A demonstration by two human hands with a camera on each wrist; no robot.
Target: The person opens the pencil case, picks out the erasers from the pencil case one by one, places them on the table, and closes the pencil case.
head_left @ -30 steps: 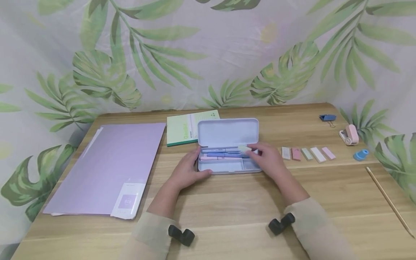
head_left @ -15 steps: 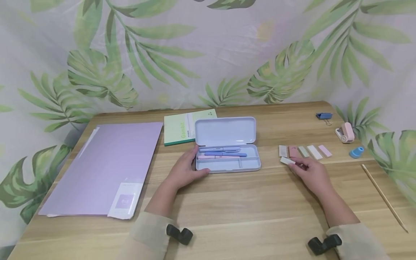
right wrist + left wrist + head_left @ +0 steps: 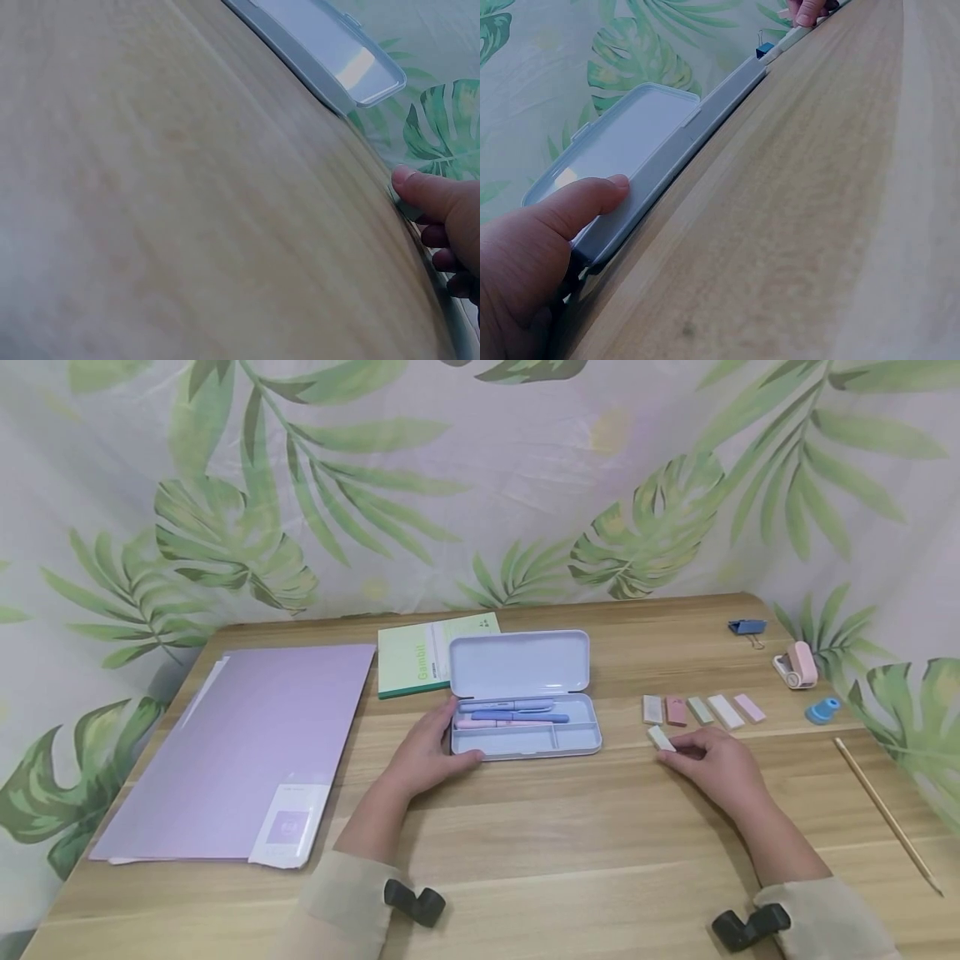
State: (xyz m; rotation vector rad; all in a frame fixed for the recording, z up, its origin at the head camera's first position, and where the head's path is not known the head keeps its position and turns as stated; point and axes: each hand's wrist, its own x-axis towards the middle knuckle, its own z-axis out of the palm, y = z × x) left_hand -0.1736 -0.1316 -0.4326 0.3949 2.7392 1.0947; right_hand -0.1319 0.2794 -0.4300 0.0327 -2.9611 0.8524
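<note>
In the head view, a pale blue pencil case (image 3: 517,752) lies with its lid up, several pens (image 3: 517,717) in its back compartment. My left hand (image 3: 427,747) grips the case's left end, its thumb over the front edge, as the left wrist view also shows. To the right, my right hand (image 3: 716,768) pinches a small pale green eraser (image 3: 662,738) between thumb and fingers, at the table surface. Just behind it is a row of several erasers: a greyish one (image 3: 652,710), a pink one (image 3: 676,711), a green one (image 3: 701,710), a white one (image 3: 725,712) and a light pink one (image 3: 749,708).
A purple folder (image 3: 247,752) lies at the left, and a green notebook (image 3: 408,656) sits behind the case. At the right are a blue binder clip (image 3: 747,627), a pink stapler (image 3: 798,666), a blue cone-shaped piece (image 3: 823,711) and a thin wooden stick (image 3: 888,814).
My right hand has moved from the pencil case to the right with the pale green eraser, then turned it in front of the eraser row. The left hand has stayed on the case.
</note>
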